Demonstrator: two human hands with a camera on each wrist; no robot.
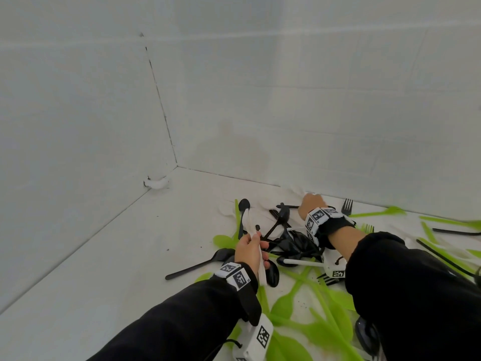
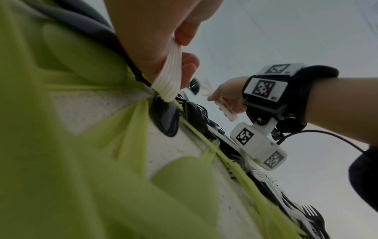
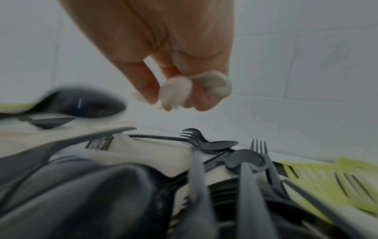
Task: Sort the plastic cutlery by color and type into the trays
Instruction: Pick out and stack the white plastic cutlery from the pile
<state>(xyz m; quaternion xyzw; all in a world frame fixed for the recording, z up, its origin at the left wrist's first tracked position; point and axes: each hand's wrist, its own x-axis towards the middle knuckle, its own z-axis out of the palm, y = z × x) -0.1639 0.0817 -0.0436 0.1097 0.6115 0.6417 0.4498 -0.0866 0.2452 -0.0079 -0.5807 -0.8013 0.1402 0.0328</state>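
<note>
White tiled walls meet a pale speckled counter at a corner; loose black, lime-green and white plastic cutlery lies heaped across its right part. Left hand is curled round a stacked bundle of white plastic knives, blades up, above a long black plastic spoon; right hand, near the far wall, pinches two small white plastic spoons between thumb and fingertips, raised over the black forks.
</note>
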